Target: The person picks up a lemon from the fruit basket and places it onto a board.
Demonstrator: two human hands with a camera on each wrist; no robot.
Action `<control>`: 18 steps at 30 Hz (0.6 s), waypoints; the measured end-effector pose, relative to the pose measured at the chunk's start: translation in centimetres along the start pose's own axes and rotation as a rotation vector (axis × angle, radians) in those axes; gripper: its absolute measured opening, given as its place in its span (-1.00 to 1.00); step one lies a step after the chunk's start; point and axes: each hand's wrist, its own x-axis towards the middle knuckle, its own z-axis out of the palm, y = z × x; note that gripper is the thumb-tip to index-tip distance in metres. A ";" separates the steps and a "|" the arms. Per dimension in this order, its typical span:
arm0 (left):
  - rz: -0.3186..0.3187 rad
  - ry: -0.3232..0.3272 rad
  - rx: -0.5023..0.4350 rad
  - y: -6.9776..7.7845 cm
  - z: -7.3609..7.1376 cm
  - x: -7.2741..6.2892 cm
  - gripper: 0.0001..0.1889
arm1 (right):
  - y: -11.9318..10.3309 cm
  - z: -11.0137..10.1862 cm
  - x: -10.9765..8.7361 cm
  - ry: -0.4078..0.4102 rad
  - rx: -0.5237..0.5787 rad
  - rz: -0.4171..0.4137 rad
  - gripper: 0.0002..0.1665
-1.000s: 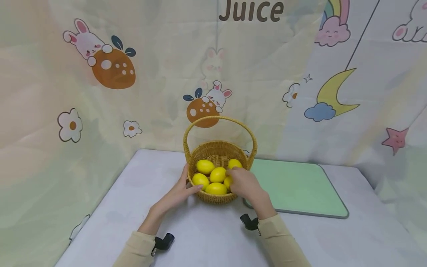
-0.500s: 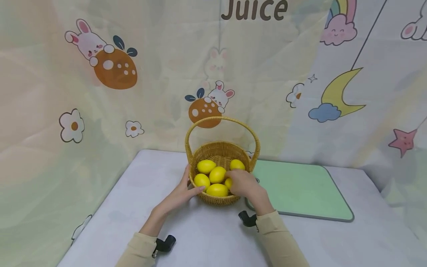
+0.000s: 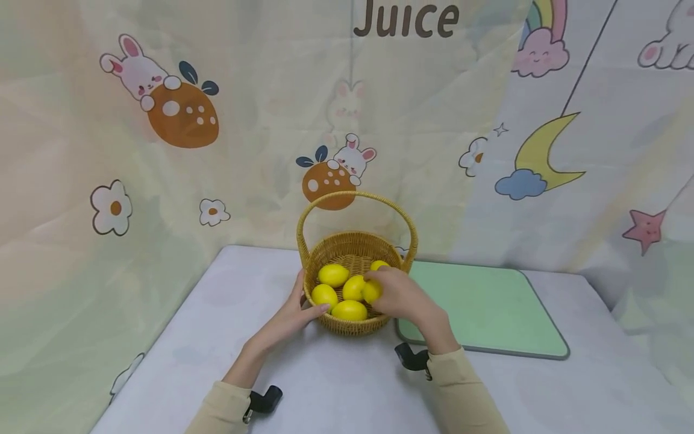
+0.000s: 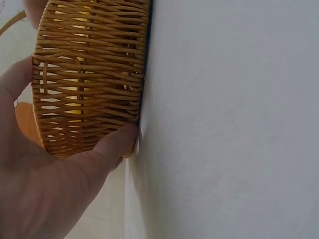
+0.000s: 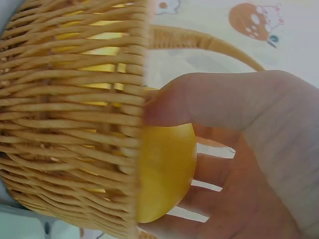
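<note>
A round wicker basket [image 3: 352,327] with a tall arched handle holds several yellow lemons [image 3: 349,311]. My left hand [image 3: 287,318] grips its left side; in the left wrist view the thumb and a finger spread over the woven wall [image 4: 89,94]. Inside the right part of the basket, my right hand [image 3: 405,296] holds one lemon [image 3: 372,292] between thumb and fingers. The right wrist view shows this lemon [image 5: 167,172] partly above the rim, its lower part hidden by the weave. Another lemon [image 3: 379,265] at the back right is partly covered by the right hand.
A green cutting board [image 3: 488,310] with a grey edge lies right of the basket on the white table [image 3: 336,386]. Behind the table hangs a cloth backdrop [image 3: 260,132] printed with cartoon rabbits and flowers.
The right hand has raised its lemon from among the others and opened a gap at the basket's right front. The left hand stays at the basket's side.
</note>
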 end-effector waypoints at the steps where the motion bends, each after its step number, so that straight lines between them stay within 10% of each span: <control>1: 0.004 0.002 -0.003 -0.1 0.0 0.0 0.11 | 0.0 -0.2 -0.2 0.003 0.007 -0.002 -0.39; 18: 0.067 -0.010 -0.041 0.1 0.0 -0.3 0.06 | 1.7 -5.2 -4.0 0.151 0.213 -0.050 -0.43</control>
